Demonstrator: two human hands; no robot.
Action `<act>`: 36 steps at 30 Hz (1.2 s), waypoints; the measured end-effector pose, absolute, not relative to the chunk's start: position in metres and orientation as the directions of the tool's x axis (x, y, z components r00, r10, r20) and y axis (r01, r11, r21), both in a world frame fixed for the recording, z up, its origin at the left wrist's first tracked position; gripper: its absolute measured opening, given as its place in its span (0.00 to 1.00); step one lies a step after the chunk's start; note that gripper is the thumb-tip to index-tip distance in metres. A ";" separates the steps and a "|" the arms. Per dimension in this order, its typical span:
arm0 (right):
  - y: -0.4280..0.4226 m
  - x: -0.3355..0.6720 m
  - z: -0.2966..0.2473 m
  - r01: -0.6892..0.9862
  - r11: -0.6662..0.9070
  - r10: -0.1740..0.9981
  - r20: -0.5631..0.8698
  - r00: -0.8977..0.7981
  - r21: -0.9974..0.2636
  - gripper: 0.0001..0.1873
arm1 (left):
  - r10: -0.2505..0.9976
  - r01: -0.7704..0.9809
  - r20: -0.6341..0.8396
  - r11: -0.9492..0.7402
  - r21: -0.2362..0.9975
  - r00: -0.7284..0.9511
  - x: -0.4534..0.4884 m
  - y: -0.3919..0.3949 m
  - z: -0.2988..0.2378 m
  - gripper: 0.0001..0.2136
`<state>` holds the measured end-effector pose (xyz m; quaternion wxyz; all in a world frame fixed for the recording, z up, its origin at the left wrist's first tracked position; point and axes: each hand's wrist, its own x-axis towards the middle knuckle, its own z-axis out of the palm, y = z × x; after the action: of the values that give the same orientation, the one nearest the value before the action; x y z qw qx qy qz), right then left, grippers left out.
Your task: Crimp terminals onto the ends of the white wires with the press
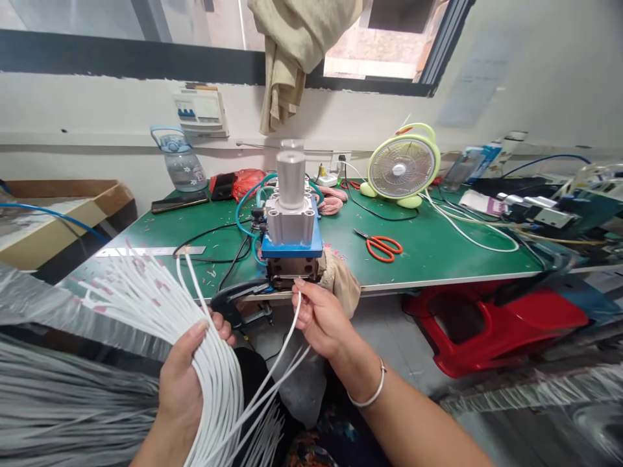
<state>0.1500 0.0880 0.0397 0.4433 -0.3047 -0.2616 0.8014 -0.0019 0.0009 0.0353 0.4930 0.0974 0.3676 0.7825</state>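
Note:
A thick bundle of white cables (209, 363) is gripped in my left hand (187, 360), its ends fanned out to the upper left, some with reddish marks. My right hand (318, 318) pinches a single white cable (291, 332) near its end. That end is at the front of a small pneumatic press (291, 224), which has a silver cylinder and a blue plate and stands at the table's front edge. Whether the tip is inside the press cannot be made out. A beige cloth bag (341, 282) hangs beside the press, just behind my right hand.
On the green table (335, 233) lie orange-handled scissors (382, 245), a steel ruler (150, 251) and a phone (180, 202). A green fan (403, 165) and a water bottle (180, 162) stand farther back. A red stool (491, 324) is below right; more wrapped cables (73, 395) lie left.

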 end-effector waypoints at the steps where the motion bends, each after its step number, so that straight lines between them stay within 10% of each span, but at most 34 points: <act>1: 0.088 0.152 0.037 -0.543 -0.451 0.874 -0.228 -0.429 -0.709 0.13 | 0.834 -0.699 -0.251 -0.205 0.685 -0.491 -0.001 0.001 0.034 0.11; 5: 0.083 0.162 0.028 -0.439 -0.385 0.851 -0.127 -0.510 -0.812 0.13 | 0.812 -0.623 -0.351 -0.021 0.782 -0.467 0.005 -0.004 0.021 0.16; 17: 0.068 0.161 0.021 -0.267 -0.408 0.770 -0.173 -0.614 -0.873 0.15 | 0.920 0.108 -0.033 0.082 0.991 -0.391 0.024 -0.010 -0.020 0.10; 24: 0.079 0.154 0.036 -0.460 -0.452 0.850 -0.214 -0.481 -0.764 0.13 | 0.822 -0.468 -0.252 -0.019 0.883 -0.511 0.012 -0.005 0.008 0.15; 36: 0.093 0.151 0.038 -0.539 -0.462 0.862 -0.213 -0.461 -0.704 0.11 | 0.762 -0.602 -0.305 -0.136 0.787 -0.571 -0.008 0.008 0.026 0.13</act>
<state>0.1507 0.0932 0.0377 0.4342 -0.2847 -0.2834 0.8063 -0.0079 0.0078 0.0260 0.4551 0.0844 0.4742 0.7489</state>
